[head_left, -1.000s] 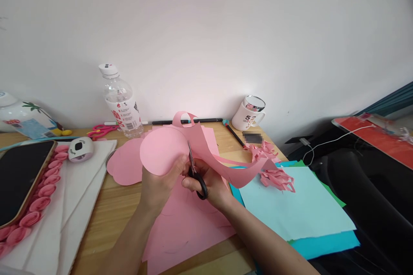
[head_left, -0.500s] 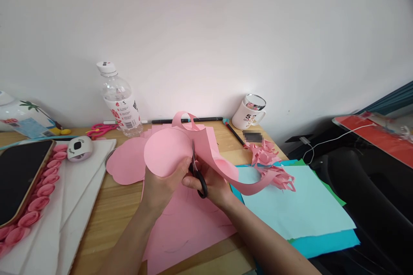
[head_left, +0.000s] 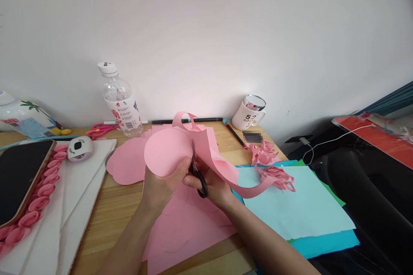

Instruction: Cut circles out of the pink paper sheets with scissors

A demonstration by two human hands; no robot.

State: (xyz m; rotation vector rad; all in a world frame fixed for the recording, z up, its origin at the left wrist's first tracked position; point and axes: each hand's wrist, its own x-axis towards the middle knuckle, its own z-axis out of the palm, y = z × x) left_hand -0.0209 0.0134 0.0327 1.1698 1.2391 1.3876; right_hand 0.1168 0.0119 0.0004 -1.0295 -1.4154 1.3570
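Note:
My left hand [head_left: 160, 187] pinches the lower edge of a rounded pink paper shape [head_left: 166, 151] held up over the desk. My right hand [head_left: 211, 184] grips black-handled scissors [head_left: 198, 175], their blades pointing up into the paper along the shape's right edge. A long offcut strip of pink paper [head_left: 232, 172] curls away to the right from the cut. More pink sheets [head_left: 187, 223] lie flat on the desk under both hands.
A clear water bottle [head_left: 119, 101] and white mug [head_left: 249, 113] stand by the wall. A phone [head_left: 19, 176], pink rolled pieces [head_left: 41, 191] and a small white punch [head_left: 79, 148] lie left. Pale blue sheets [head_left: 300, 206] and pink scraps [head_left: 274, 167] lie right. Pens [head_left: 187, 120] and pink scissors [head_left: 101, 129] sit behind.
The scissors have advanced a little up along the shape's edge, and the freed pink strip has curled and dropped lower on the right. Both hands stay in place.

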